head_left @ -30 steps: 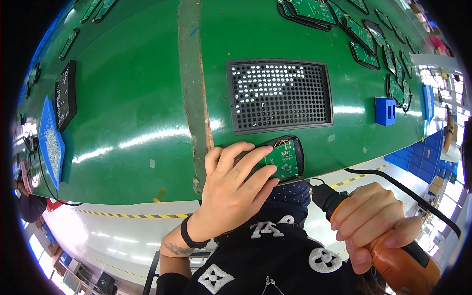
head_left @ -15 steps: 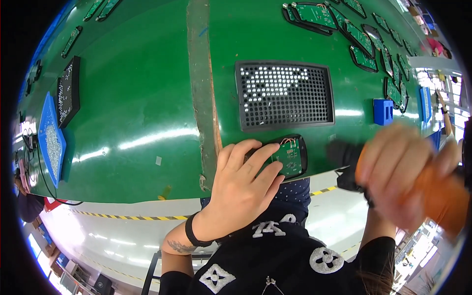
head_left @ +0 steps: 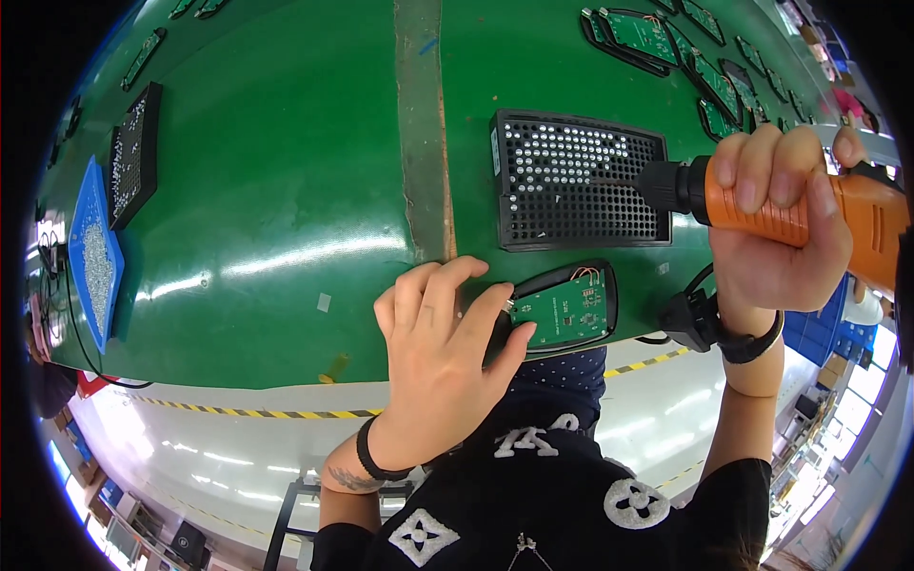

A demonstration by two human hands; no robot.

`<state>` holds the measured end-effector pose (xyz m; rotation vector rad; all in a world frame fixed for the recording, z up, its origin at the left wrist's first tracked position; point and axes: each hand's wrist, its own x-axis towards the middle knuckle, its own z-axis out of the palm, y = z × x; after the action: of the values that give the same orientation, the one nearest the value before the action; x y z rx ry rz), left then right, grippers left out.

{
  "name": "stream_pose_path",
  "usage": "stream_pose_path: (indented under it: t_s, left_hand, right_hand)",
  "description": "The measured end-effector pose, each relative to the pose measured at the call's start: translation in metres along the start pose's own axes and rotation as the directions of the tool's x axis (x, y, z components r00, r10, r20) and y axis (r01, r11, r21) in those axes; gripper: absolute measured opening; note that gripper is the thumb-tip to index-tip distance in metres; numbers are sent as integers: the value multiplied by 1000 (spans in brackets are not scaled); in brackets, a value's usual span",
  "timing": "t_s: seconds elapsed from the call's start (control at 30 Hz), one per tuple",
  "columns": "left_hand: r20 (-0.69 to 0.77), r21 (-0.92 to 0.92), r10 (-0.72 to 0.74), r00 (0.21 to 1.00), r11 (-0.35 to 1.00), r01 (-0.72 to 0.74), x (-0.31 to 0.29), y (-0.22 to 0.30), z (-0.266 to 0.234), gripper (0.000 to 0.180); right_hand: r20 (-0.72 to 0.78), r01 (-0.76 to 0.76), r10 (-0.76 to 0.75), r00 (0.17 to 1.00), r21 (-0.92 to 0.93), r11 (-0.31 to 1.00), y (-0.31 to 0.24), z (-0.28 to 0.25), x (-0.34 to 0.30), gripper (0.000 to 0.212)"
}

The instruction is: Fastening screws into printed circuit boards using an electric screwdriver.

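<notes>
My right hand (head_left: 790,238) is wrapped around an orange electric screwdriver (head_left: 871,214) with a black nose. Its thin bit reaches left over a black perforated tray (head_left: 590,228), where small silver screws (head_left: 566,152) fill part of the holes. Whether the bit touches a screw is too small to tell. Nearer me lies a green circuit board (head_left: 566,319) in a black rounded housing (head_left: 610,295), with copper-coloured wires at its far right. My left hand (head_left: 443,328) has its fingers spread at the housing's left end, thumb and index finger touching or close to the board.
Several boards in black housings (head_left: 638,38) lie at the far right. On the left stand a blue tray (head_left: 112,262) of small silver pieces and another black tray (head_left: 143,176). A black block (head_left: 687,319) is beside my right wrist. The table edge runs just below the board.
My right hand has brought the screwdriver up and left, from right of the board to over the screw tray. My left fingers have drawn back leftward, uncovering more of the board.
</notes>
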<state>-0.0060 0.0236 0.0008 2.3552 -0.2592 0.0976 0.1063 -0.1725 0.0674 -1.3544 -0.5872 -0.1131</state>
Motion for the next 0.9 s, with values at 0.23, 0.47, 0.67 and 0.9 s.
stream_pose_path:
  t_s: [0.23,0.47,0.67,0.9]
  left_hand:
    - [-14,-4,7,1000,1000,-7,0,-1,1,31]
    - [-33,-30,27,999,999,-28,6,6,11,31]
    - [-49,-124,27,998,992,-33,11,9,18,30]
    - [-48,-135,23,999,990,-29,11,8,20,32]
  right_hand:
    - [7,2,-2,1000,2,1000,3,-2,1,23]
    - [22,27,-27,999,3,1000,1,1,0,23]
    - [-13,114,-114,993,31,993,-38,16,-29,25]
    - [154,240,-248,957,64,969,-22,36,-54,39]
